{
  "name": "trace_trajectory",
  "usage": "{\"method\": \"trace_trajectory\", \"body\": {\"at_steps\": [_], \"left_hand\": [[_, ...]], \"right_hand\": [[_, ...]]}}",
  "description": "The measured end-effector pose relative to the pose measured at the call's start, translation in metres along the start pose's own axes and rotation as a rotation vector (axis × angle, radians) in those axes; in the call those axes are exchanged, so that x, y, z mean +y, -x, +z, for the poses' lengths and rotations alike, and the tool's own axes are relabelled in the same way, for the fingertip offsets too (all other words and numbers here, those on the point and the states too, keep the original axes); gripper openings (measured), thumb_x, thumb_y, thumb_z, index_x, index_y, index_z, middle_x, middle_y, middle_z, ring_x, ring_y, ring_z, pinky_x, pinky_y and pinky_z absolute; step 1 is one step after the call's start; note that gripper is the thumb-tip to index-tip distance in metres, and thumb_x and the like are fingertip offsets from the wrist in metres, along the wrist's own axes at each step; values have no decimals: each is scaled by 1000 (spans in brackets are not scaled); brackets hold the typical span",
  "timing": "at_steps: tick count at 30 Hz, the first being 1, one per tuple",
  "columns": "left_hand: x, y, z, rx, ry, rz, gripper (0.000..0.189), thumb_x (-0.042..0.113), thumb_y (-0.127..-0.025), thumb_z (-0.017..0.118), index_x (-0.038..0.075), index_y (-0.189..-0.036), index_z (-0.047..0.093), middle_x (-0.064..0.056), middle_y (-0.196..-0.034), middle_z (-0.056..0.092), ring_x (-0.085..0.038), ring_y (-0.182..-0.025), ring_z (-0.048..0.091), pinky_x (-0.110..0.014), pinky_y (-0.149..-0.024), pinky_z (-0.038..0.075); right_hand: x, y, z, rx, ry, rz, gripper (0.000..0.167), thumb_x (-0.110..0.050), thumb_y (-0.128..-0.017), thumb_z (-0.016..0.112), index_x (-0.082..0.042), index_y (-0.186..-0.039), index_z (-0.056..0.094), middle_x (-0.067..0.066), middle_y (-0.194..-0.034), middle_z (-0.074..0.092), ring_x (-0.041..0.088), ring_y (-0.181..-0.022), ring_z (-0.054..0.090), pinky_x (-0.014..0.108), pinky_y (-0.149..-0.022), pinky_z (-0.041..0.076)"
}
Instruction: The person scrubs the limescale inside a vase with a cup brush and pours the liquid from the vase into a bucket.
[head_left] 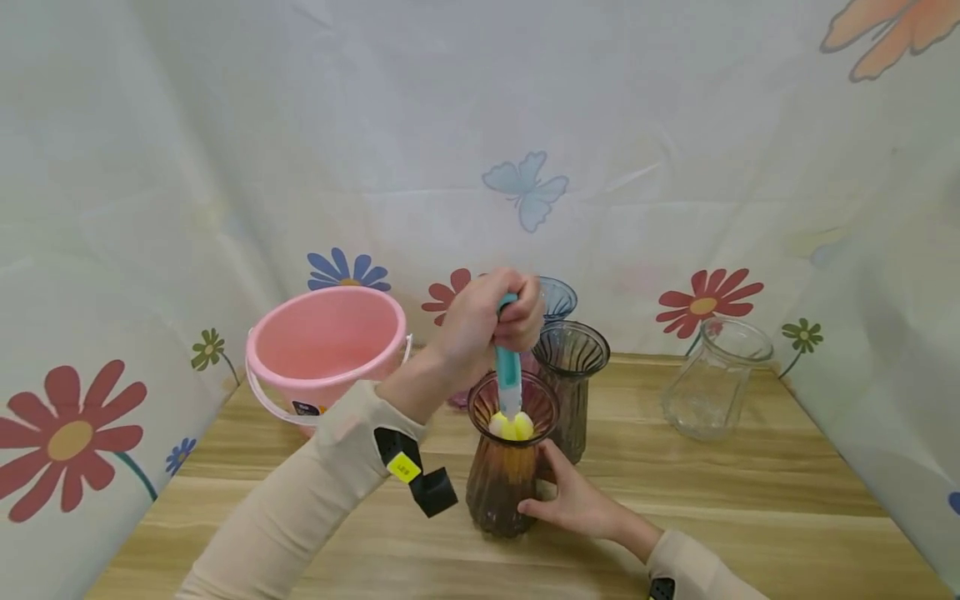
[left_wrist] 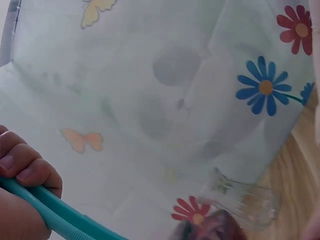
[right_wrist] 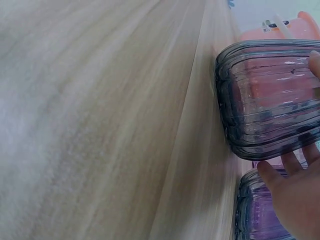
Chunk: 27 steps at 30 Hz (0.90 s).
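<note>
Cream sleeve (head_left: pixel 300 492), left hand (head_left: pixel 498 312) gripping turquoise brush (head_left: pixel 509 371), right hand (head_left: pixel 581 504) holding dark vase (head_left: pixel 493 496), woodgrain tabletop (head_left: pixel 750 500), flowered backdrop (head_left: pixel 412 125)

We can read no text: the characters on the yellow tag (head_left: pixel 404 467) of the wrist camera (head_left: pixel 435 493) blur, and the dark label (head_left: pixel 307 408) on the pink bucket (head_left: pixel 326 350) seems too small to decipher.

Pink, teal and smoky brown

Brush handle (head_left: pixel 507 368) teal, sponge head (head_left: pixel 513 427) yellow and white; near vase (head_left: pixel 492 492) smoky brown, right vase (head_left: pixel 701 408) clear; left bucket (head_left: pixel 330 333) pink; tabletop (head_left: pixel 750 500) wood-grained; backdrop (head_left: pixel 675 108) pale, patterned with red and blue flowers (head_left: pixel 703 306).
</note>
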<state>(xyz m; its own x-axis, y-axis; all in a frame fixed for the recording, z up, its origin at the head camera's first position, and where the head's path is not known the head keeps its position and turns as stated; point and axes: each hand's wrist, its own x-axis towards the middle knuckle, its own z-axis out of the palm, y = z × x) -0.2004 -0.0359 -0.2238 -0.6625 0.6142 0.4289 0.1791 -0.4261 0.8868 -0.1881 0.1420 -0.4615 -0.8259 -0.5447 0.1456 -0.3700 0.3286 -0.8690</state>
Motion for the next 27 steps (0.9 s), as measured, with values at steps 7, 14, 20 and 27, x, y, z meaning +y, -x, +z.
{"method": "trace_trajectory", "body": {"at_steps": [7, 14, 20, 27], "left_hand": [[-57, 15, -15, 4, -35, -147, 38, 13, -92, 23, 10, -55, 26, 3, -47, 26, -13, -41, 21, -25, -45, 20], [-72, 17, -19, -28, -49, -165, 37, 17, -94, 24, 10, -58, 25, 4, -48, 28, -12, -42, 23, -25, -46, 22], [-72, 17, -21, -10, -37, -150, 36, 16, -93, 24, 11, -57, 26, 5, -48, 27, -12, -42, 21, -25, -45, 22], [-56, 17, -15, 6, -20, -83, 38, 14, -92, 23, 12, -55, 27, 4, -47, 27, -13, -41, 20, -26, -45, 19]], "right_hand": [[1, 0, 4, 8, 3, 46, 77, -29, -79, 71, -16, -138, 23, 8, -138, 35, 28, -128, 38, 43, -99, 38], [3, 0, 1, -47, -7, 49, 80, -29, -82, 68, -13, -140, 16, 14, -142, 30, 32, -128, 38, 44, -99, 38], [6, 2, -10, -151, 2, 49, 82, -26, -88, 60, -7, -145, 5, 19, -148, 20, 38, -131, 32, 43, -102, 34], [11, 2, -8, -120, 32, 11, 70, -29, -85, 64, -15, -140, 24, 6, -137, 36, 25, -125, 41, 32, -99, 39]]}}
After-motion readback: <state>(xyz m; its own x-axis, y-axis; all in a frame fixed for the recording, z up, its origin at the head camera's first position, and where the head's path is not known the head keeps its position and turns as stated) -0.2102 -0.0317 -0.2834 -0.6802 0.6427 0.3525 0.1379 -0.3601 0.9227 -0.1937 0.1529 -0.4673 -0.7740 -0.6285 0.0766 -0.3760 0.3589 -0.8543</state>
